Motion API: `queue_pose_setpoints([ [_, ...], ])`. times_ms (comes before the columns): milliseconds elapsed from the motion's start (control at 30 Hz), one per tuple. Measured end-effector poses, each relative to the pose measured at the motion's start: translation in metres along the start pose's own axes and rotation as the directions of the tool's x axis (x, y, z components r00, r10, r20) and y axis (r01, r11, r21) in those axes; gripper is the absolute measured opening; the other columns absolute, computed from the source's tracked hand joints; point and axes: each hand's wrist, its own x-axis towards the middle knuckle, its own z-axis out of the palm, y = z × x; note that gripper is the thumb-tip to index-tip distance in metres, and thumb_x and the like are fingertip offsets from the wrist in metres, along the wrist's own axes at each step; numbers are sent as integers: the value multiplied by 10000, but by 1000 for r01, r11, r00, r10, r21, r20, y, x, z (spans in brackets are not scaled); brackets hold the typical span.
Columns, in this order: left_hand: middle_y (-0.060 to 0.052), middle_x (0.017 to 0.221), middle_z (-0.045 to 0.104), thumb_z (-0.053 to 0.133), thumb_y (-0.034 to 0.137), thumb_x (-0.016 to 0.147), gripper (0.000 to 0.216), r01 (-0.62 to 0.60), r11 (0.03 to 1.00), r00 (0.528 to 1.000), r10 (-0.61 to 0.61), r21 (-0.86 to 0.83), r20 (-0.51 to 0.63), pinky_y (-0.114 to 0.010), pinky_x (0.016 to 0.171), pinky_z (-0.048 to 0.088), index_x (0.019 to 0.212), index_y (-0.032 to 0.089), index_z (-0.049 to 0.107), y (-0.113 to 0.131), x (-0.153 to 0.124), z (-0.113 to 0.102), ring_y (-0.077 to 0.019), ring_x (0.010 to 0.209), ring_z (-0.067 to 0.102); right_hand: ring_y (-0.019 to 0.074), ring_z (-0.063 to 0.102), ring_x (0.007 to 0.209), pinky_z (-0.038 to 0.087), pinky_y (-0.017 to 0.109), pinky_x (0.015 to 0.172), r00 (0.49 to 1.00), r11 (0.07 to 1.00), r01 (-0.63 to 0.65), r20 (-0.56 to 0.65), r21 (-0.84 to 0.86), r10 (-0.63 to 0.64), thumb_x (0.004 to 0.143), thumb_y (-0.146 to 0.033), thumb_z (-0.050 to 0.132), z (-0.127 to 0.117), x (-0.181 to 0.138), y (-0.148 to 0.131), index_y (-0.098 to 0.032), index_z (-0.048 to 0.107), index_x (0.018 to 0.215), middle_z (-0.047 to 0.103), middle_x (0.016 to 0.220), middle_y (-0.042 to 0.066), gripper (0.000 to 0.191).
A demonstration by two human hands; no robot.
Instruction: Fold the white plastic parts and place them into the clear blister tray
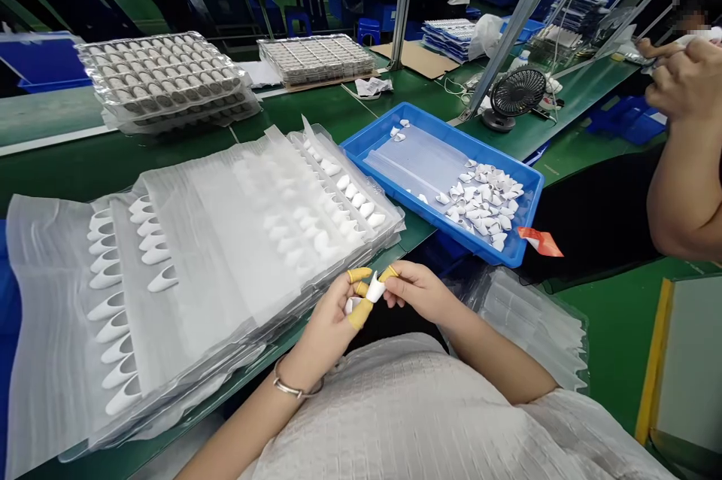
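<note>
My left hand (330,312), with yellow finger cots on its thumb and fingers, pinches a small white curved shell piece (375,289) in front of my body. A second white piece (352,305) shows inside the same hand, partly hidden by the fingers. My right hand (420,290) closes on the upper right side of the first piece, its index finger in a yellow cot. Left of my hands lies a stack of clear trays (316,292) under translucent sheets (208,202), with rows of slanted white shells (116,326) showing at the edges.
A blue bin (389,202) holds a heap of similar white pieces (485,202); an orange-red tag (540,241) hangs at its corner. Behind stand filled trays (163,74) and a black fan (516,92). A co-worker's arm (685,156) is at right. A metal post (403,6) rises beyond the bin.
</note>
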Motion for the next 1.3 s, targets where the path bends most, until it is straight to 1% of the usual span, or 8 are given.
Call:
queue_pose_setpoints([
  [200, 13, 762, 564, 630, 423, 827, 359, 103, 944, 994, -89, -314, 58, -220, 484, 332, 1060, 158, 565, -3, -6, 2, -52, 473, 374, 121, 494, 626, 409, 274, 592, 993, 993, 116, 27, -11, -116, 875, -442, 605, 0, 2, 13, -195, 658, 787, 482, 766, 5, 268],
  [333, -15, 822, 618, 635, 322, 800, 256, 7, 1000, 998, -6, 11, -58, -245, 565, 410, 1008, 176, 603, 2, -8, 1, -116, 614, 509, 121, 425, 632, 359, 265, 584, 996, 995, 83, -17, -47, -84, 782, -462, 703, 8, 0, 11, -198, 579, 746, 437, 738, -17, 293],
  [500, -46, 861, 663, 564, 241, 811, 153, -166, 864, 978, 207, 475, -35, -302, 652, 453, 945, 182, 611, 3, -10, 0, -187, 741, 583, 100, 313, 575, 242, 243, 514, 984, 968, 13, -167, -251, -57, 700, -457, 771, 21, 0, 7, -198, 389, 621, 363, 615, -55, 469],
  [633, -34, 856, 662, 545, 221, 820, 141, -188, 851, 976, 217, 489, -2, -285, 626, 452, 942, 185, 605, 1, -11, 0, -173, 707, 582, 95, 332, 511, 264, 246, 489, 975, 996, -17, -223, -84, -2, 896, -509, 527, 20, 5, 6, -201, 398, 626, 379, 551, -52, 429],
  [800, -17, 904, 666, 551, 187, 813, 221, -172, 877, 978, 205, 448, -25, -265, 648, 458, 1024, 207, 612, 1, -11, -2, -161, 741, 594, 82, 358, 461, 258, 230, 451, 964, 978, -45, -248, 202, 95, 885, -503, 556, 10, 8, 9, -200, 432, 658, 429, 553, -53, 398],
  [1033, -29, 885, 661, 539, 179, 804, 188, -159, 862, 985, 175, 481, 11, -282, 649, 443, 977, 191, 611, 4, -8, -1, -172, 731, 583, 87, 377, 487, 287, 230, 467, 990, 998, -57, -129, 23, 60, 878, -540, 554, 9, 1, 0, -194, 484, 700, 444, 574, -49, 396],
  [1200, 2, 840, 588, 569, 247, 821, 330, -21, 985, 999, 28, 171, -41, -250, 588, 406, 1146, 195, 540, 1, -6, 1, -126, 644, 515, 90, 409, 508, 324, 229, 497, 997, 999, -7, -71, -40, 4, 889, -496, 569, 10, 2, 3, -188, 510, 737, 455, 572, -50, 348],
  [1300, 33, 755, 525, 556, 382, 870, 381, 129, 982, 990, -120, -141, 75, -228, 518, 365, 1182, 167, 515, -2, -5, 0, -82, 523, 431, 105, 480, 560, 385, 237, 535, 998, 999, 41, -47, 33, -40, 895, -487, 568, 7, 3, 11, -182, 562, 780, 524, 633, -21, 326],
])
